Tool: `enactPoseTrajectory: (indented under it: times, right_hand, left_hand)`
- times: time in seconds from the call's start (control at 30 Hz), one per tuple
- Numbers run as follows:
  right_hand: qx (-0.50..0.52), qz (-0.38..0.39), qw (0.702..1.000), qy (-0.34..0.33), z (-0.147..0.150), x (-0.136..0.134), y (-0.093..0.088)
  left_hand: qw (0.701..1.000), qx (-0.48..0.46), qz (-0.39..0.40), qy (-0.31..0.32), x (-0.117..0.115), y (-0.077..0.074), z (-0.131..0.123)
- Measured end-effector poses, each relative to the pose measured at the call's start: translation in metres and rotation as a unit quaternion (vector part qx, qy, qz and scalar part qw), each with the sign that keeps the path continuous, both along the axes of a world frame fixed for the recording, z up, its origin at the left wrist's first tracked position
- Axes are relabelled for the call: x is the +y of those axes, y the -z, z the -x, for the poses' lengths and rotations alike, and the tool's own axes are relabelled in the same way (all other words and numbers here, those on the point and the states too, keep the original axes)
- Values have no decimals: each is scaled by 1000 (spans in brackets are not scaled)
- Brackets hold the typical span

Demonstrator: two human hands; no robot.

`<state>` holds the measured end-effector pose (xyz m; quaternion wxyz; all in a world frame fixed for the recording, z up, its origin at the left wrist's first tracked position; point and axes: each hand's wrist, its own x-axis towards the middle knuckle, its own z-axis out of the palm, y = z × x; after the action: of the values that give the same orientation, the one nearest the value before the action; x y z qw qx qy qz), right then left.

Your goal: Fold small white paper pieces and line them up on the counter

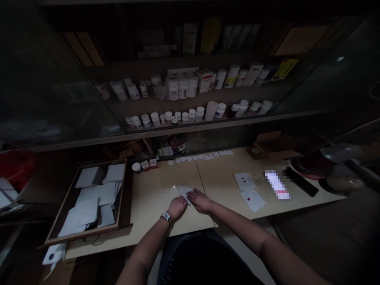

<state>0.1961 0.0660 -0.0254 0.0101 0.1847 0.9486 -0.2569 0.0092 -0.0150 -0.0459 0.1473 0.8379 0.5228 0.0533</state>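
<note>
Just in front of my body on the pale tabletop, both hands are at work on a small white paper (pixel 184 190), folded to a slanted shape with a point at the near end. My left hand (pixel 177 208), with a watch on its wrist, is closed with its fingertips on the paper's left edge. From the other side, my right hand (pixel 200 200) presses its fingers together on the paper's right part. Fingers cover some of the paper. To the right lie two flat white papers (pixel 254 201), each with small dark red pieces on it.
A wooden drawer (pixel 124 198) of white paper stacks stands left. Along the table's back runs a row of small folded white packets (pixel 204 157). A phone (pixel 301 181) and an open cardboard box (pixel 274 146) are right. Shelves of medicine bottles (pixel 183 87) rise behind.
</note>
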Motion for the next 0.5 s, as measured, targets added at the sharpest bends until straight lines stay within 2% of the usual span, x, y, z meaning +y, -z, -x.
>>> enactPoseTrajectory:
  times: [0.1,0.2,0.37,0.5]
  right_hand:
    - [28,31,999,23,-1,3,3]
    - [53,41,997,49,0,4,10]
    - [92,44,986,129,11,5,21]
    - [108,52,979,165,22,10,25]
  left_hand:
    - [992,-52,-2,-113,-3,0,-6]
    - [960,-155,5,-235,-3,1,-12]
    - [921,-226,32,-316,-1,2,-17]
    - [897,-266,24,-353,1,2,-18]
